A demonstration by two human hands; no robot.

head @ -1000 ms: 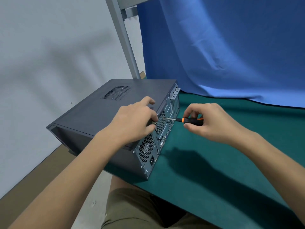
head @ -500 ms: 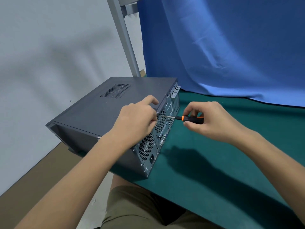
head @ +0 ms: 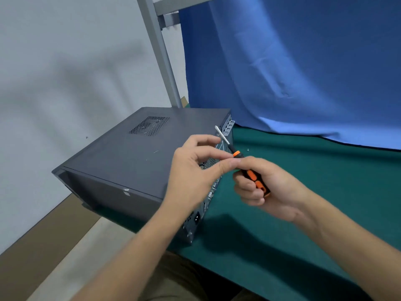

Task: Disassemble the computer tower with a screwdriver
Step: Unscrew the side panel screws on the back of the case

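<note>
Here, screwdriver (head: 253, 176) amid right hand's (head: 273, 191) fingers (head: 249, 193).
</note>
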